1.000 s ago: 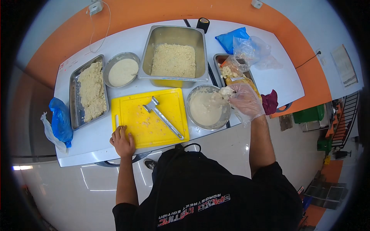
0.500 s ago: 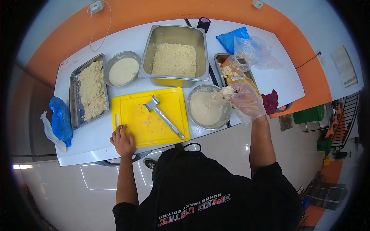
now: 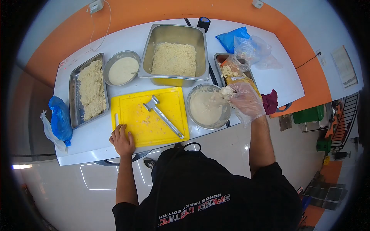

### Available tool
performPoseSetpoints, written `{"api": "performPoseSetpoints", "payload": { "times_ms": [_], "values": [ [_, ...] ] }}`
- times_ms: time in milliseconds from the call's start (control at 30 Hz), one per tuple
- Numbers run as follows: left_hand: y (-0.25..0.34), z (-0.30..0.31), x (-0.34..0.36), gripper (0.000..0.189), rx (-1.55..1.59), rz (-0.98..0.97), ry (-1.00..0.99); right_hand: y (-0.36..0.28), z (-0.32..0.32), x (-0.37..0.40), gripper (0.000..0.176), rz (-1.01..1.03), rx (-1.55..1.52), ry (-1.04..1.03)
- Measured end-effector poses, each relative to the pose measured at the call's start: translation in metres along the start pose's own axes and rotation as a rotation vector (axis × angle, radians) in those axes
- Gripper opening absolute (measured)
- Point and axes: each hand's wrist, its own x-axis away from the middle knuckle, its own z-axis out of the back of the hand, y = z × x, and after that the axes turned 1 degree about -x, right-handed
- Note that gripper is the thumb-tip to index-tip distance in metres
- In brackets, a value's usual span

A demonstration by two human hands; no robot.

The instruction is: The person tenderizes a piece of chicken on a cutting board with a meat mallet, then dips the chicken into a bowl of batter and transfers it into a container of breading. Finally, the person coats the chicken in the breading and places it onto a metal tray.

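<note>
My right hand (image 3: 246, 99) wears a clear plastic glove. Its fingers pinch a batter-coated piece of food (image 3: 227, 91) over the right rim of a steel bowl (image 3: 190, 115) of pale batter (image 3: 206, 107). What lies under the coating cannot be made out. Bare and with fingers extended, my left hand (image 3: 123, 140) rests at the front left corner of a yellow cutting board (image 3: 127, 104). On that board lies a metal meat mallet (image 3: 163, 117), its head toward the back, among small pale scraps.
Behind the board stands a deep steel pan (image 3: 200, 42) of crumbly breading. To its left are a second bowl (image 3: 108, 63) of white liquid and a tray (image 3: 73, 98) of breading. Another tray (image 3: 219, 57) holds bagged food at right. Blue bags (image 3: 233, 38) and a speaker (image 3: 203, 24) lie behind.
Both hands and the coated piece stay practically where they were. The light on the black speaker has turned from purple to blue.
</note>
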Motion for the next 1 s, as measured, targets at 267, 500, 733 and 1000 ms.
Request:
{"api": "performPoseSetpoints", "payload": {
  "times_ms": [267, 500, 733, 1000],
  "values": [
    [-0.001, 0.0, 0.0, 0.04, 0.003, -0.001, 0.0, 0.005, -0.002, -0.001, 0.027, 0.022, -0.006, 0.009],
    [-0.001, -0.001, 0.001, 0.04, -0.005, -0.003, 0.005, -0.003, -0.001, 0.001, 0.027, -0.014, 0.008, 0.008],
    [-0.001, 0.0, 0.0, 0.039, 0.001, 0.004, -0.005, 0.0, -0.002, 0.001, 0.027, -0.006, -0.062, 0.01],
    [-0.001, -0.001, 0.0, 0.04, -0.006, -0.003, 0.0, 0.008, 0.0, 0.001, 0.022, -0.063, -0.09, -0.078]
  ]
}}
